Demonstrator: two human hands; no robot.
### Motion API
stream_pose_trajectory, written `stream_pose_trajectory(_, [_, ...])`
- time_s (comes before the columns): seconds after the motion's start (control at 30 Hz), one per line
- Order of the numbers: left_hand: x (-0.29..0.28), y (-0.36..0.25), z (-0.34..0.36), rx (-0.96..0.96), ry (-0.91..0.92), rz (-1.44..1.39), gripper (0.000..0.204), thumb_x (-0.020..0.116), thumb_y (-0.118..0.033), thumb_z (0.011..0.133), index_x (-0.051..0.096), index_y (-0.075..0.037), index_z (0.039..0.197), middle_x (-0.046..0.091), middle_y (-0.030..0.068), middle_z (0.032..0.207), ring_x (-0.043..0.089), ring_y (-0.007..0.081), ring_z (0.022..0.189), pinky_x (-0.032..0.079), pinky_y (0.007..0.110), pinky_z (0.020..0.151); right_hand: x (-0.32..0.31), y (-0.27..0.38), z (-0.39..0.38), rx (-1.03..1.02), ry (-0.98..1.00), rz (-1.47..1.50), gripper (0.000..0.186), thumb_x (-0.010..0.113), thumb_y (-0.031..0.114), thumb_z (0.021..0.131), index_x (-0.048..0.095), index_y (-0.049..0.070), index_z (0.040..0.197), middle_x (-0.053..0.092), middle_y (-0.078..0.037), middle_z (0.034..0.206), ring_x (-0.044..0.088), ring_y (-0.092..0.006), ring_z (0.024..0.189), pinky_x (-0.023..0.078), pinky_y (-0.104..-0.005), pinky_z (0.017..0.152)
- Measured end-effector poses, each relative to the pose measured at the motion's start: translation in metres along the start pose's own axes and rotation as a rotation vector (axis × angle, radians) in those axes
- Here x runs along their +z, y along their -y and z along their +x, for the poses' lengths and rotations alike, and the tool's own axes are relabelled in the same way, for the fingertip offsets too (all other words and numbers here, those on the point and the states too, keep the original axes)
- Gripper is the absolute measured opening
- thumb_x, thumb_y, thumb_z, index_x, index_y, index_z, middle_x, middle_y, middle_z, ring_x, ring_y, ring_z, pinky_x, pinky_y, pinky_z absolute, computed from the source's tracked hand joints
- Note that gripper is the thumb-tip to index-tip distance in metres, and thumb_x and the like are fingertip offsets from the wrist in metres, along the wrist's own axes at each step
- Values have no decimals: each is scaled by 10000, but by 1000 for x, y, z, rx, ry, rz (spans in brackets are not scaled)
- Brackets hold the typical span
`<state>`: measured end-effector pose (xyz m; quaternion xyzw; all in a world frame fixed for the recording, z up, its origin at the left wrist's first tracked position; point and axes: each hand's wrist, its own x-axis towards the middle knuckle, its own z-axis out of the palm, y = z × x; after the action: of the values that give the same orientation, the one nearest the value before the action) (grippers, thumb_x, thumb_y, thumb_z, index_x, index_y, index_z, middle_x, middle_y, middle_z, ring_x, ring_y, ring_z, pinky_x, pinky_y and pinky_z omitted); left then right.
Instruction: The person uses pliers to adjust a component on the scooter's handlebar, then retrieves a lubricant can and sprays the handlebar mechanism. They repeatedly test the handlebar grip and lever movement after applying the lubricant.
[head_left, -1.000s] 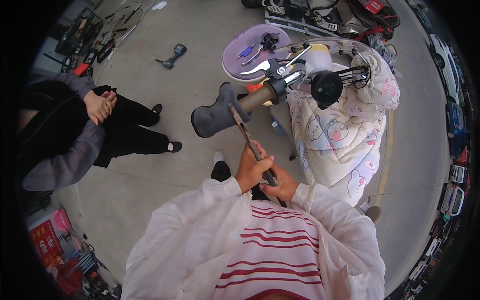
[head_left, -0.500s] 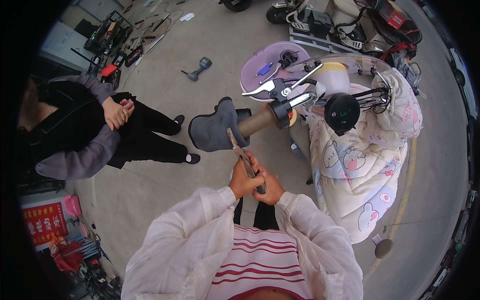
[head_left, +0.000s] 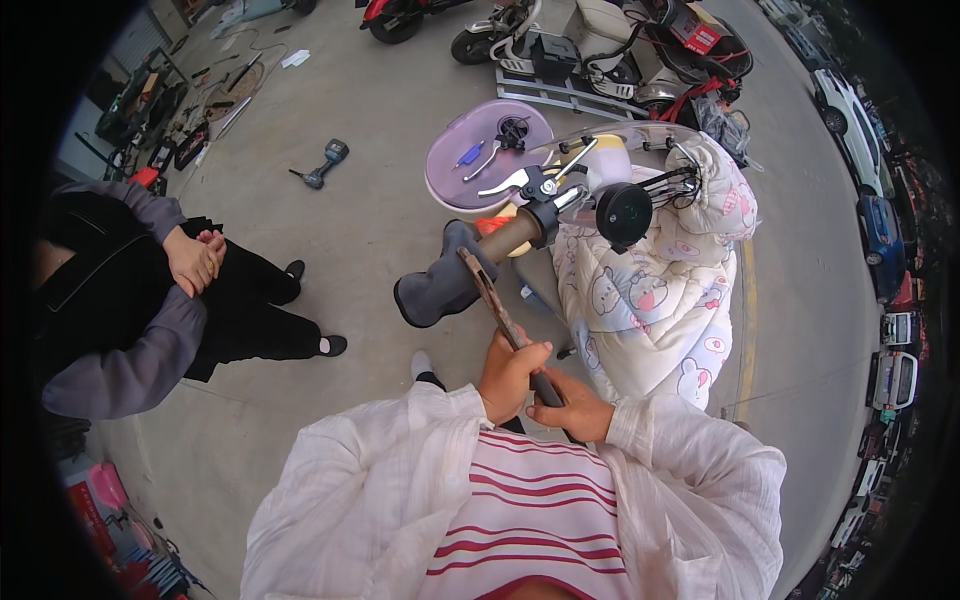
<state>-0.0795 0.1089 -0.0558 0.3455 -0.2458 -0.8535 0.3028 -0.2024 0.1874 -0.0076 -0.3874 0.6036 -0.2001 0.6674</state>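
My left hand (head_left: pixel 508 375) and my right hand (head_left: pixel 572 408) grip the rusty long-handled metal tool (head_left: pixel 498 308), left above right. Its tip touches a dark grey padded cover (head_left: pixel 430 290) that sits at the end of a tan handlebar grip (head_left: pixel 505 238). Beside the grip are a silver brake lever (head_left: pixel 510 183) and a round black display (head_left: pixel 624 215). A padded white cartoon-print apron (head_left: pixel 640 320) hangs over the scooter below them. Behind the handlebar, a lilac bowl (head_left: pixel 450 155) holds small parts.
A co-worker (head_left: pixel 150 280) in black stands at the left with hands together. A cordless drill (head_left: pixel 325 165) lies on the concrete floor (head_left: pixel 300 420). Parked scooters (head_left: pixel 590 50) are behind, tools (head_left: pixel 190 140) lie at upper left, and cars (head_left: pixel 880 240) line the right side.
The view has shifted, moving the scene about within the frame. My hands keep hold of the tool, whose tip stays at the grey cover with a slightly changed angle.
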Motion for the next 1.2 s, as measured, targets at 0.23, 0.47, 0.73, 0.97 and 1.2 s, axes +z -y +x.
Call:
stream_pose_trajectory(0.23, [29, -65, -15, -375, 29, -319, 235, 616, -223, 810, 413, -134, 730, 376, -7, 633, 412, 136, 599, 410, 320, 626, 16, 110, -38, 388, -123, 59, 442, 658, 410, 771, 602, -1, 924, 534, -56, 785, 491, -144, 703, 408, -293, 649])
stream_pose_trajectory(0.47, [41, -120, -24, -562, 131, -435, 279, 617, -271, 789, 385, -134, 716, 387, 21, 631, 442, 169, 591, 454, 355, 595, 20, 169, -41, 650, -168, 120, 421, 661, 409, 775, 554, 22, 901, 525, -58, 780, 528, -145, 675, 448, -283, 609])
stream_pose_trajectory(0.73, [15, -45, -10, -343, 142, -326, 267, 603, -212, 826, 379, -142, 697, 378, 7, 648, 434, 142, 662, 426, 341, 706, 15, 115, -40, 362, -101, -84, 493, 660, 404, 790, 554, -19, 1020, 548, -75, 836, 519, -163, 733, 429, -294, 696])
stream_pose_trajectory(0.97, [-13, 9, 8, 2, 95, 134, 244, 570, -83, 830, 354, -93, 944, 453, 31, 765, 471, 124, 695, 430, 301, 714, -4, -15, 3, -7, -81, -164, 682, 677, 356, 757, 441, -28, 1269, 589, -213, 1080, 569, -323, 990, 437, -380, 880])
stream_pose_trajectory(1.2, [-54, 29, 49, 277, 36, 372, 387, 561, 113, 736, 298, -89, 935, 368, 14, 804, 386, 93, 743, 376, 255, 733, -9, -102, 117, -535, -73, -138, 656, 707, 252, 725, 406, 7, 1254, 527, -211, 1149, 531, -348, 1062, 402, -371, 958])
